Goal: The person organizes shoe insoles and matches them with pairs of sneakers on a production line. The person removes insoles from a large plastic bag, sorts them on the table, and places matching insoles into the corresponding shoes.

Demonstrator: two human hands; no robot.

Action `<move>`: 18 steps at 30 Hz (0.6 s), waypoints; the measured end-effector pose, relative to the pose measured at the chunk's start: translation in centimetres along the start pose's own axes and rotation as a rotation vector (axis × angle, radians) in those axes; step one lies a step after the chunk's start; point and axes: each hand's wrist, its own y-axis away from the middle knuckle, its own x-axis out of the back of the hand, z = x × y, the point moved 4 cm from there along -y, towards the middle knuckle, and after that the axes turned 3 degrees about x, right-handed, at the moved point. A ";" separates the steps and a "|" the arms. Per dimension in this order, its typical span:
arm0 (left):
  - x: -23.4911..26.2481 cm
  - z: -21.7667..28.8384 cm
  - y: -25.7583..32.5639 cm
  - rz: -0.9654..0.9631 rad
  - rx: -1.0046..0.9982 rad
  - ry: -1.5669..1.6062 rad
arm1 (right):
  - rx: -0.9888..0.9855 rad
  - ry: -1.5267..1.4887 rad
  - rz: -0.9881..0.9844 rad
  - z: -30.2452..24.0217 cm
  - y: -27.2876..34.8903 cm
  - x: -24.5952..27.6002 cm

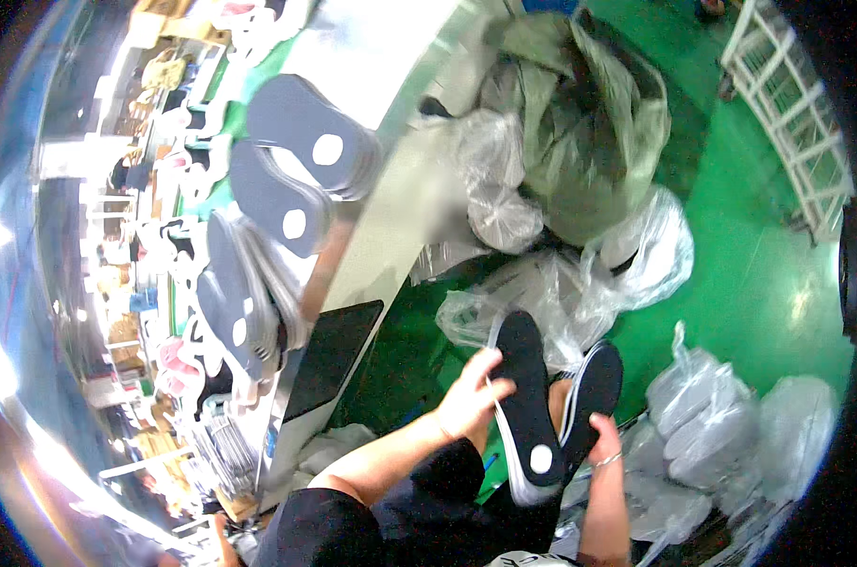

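My left hand point(477, 392) grips the side of a stack of black shoe insoles point(526, 402), its thumb over the top one. That stack has white edges and a white oval mark at the heel. My right hand point(606, 440), with a thin bracelet at the wrist, is closed around a second stack of black insoles point(594, 392) close beside the first. Both stacks are above my lap. More dark insole stacks point(305, 118) with white oval marks lie on the table at left, one pile point(234, 298) nearer to me.
Clear plastic bags point(532, 288) lie on the green floor ahead, against a large olive sack point(589, 132). Filled plastic bags point(702, 416) stand at right. A white metal rack point(792, 123) is at far right. A black panel point(334, 359) sits by the table edge.
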 end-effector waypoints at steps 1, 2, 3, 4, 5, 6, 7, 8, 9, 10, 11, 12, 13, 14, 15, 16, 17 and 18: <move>0.1 2.4 0.4 -0.081 0.135 0.217 | 0.003 0.039 -0.072 0.0 2.1 -0.8; 0.2 4.7 1.4 -0.071 0.091 0.260 | -0.017 0.076 -0.053 0.3 4.8 -1.6; 0.0 6.9 2.2 -0.069 0.036 0.313 | 0.033 -0.067 -0.029 -0.3 7.2 -3.0; 1.9 9.9 1.8 0.035 -0.216 0.117 | -0.032 -0.097 0.051 -1.2 8.8 -2.6; 2.5 11.4 1.7 0.096 -0.164 0.160 | -0.002 -0.080 0.010 -2.0 10.2 -2.6; 3.4 13.0 2.0 0.160 -0.108 0.197 | 0.020 -0.062 -0.039 -2.7 11.4 -3.0; 4.7 14.7 1.2 0.086 -0.069 0.341 | 0.003 -0.060 -0.083 -3.7 12.3 -3.6; 4.5 14.9 1.6 -0.020 0.028 0.402 | 0.038 -0.044 -0.107 -4.5 13.6 -4.3; 5.3 15.7 1.8 -0.067 0.020 0.475 | 0.089 -0.024 -0.138 -5.7 15.0 -5.8; 5.9 16.6 1.8 -0.114 0.012 0.559 | 0.144 0.001 -0.164 -7.1 16.3 -6.8; 6.7 17.2 1.9 -0.187 0.051 0.681 | 0.208 0.024 -0.195 -8.5 17.3 -8.2; 7.8 17.8 1.9 -0.258 0.081 0.804 | 0.281 0.053 -0.229 -9.9 18.4 -9.9; 8.2 17.7 1.5 -0.284 0.080 0.915 | 0.352 0.076 -0.262 -11.2 19.3 -11.6; 8.6 17.8 0.8 -0.205 0.136 1.092 | 0.427 0.107 -0.295 -12.3 20.2 -13.4; 9.6 18.1 -0.1 -0.129 0.186 1.414 | 0.511 0.135 -0.327 -13.5 20.8 -15.5; 10.4 18.2 -1.0 -0.052 0.236 1.739 | 0.590 0.172 -0.358 -14.6 21.2 -17.5; 11.5 17.8 -2.0 0.149 0.213 1.284 | 0.666 0.226 -0.375 -15.5 21.4 -19.9; 12.7 17.4 -2.9 0.329 0.288 0.800 | 0.774 0.353 -0.348 -16.2 22.4 -22.8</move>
